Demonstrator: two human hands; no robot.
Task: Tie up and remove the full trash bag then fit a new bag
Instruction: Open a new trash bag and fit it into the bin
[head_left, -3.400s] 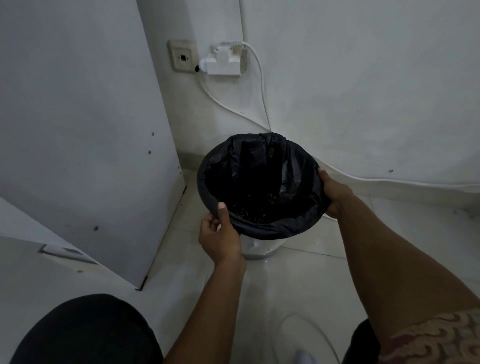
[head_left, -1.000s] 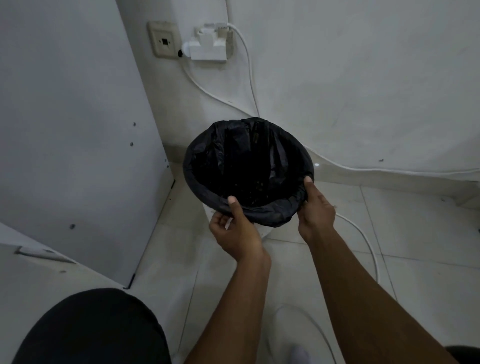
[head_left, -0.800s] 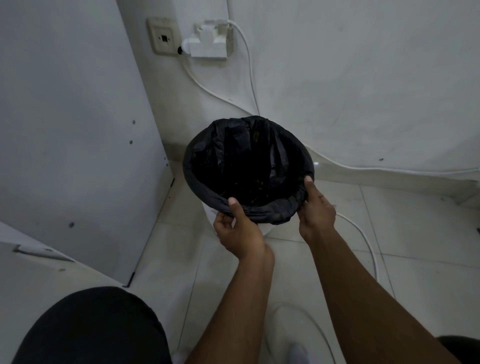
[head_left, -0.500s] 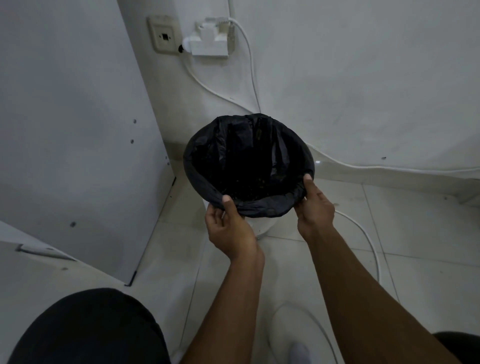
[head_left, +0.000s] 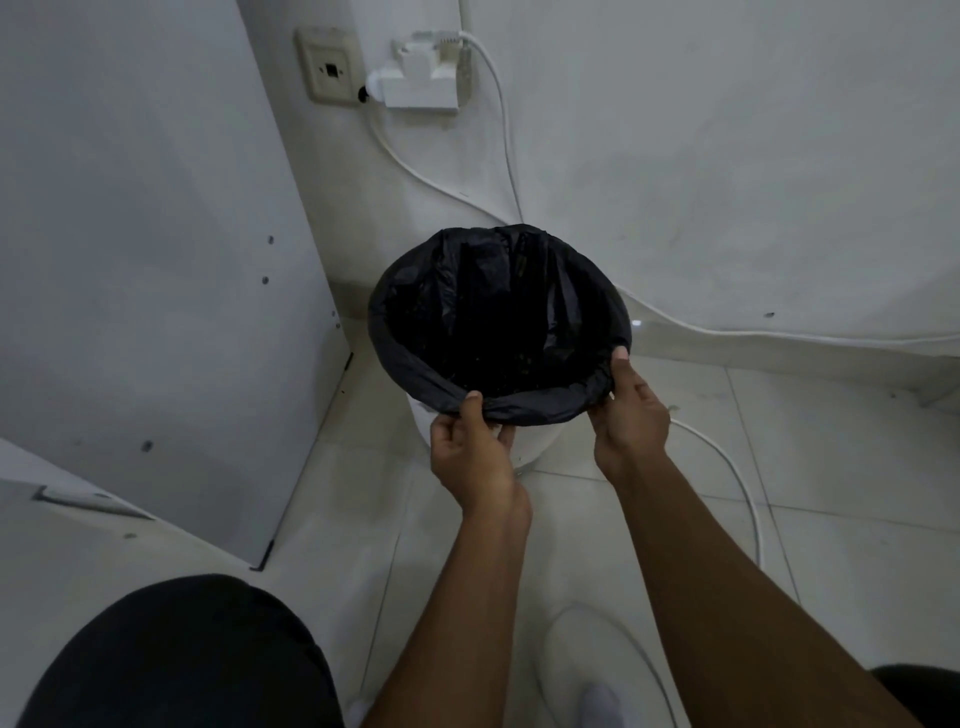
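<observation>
- Pinching the near rim of the black trash bag, the left hand has its thumb on top and its fingers curled beneath.
- The right hand clamps the same folded rim further right, thumb over, fingers tucked under.
- The bag lines the white bin, mouth open, on the tiled floor by the wall.
- Its inside is very dark, with perhaps specks of litter.
- A white cable trails on the floor beside it.
</observation>
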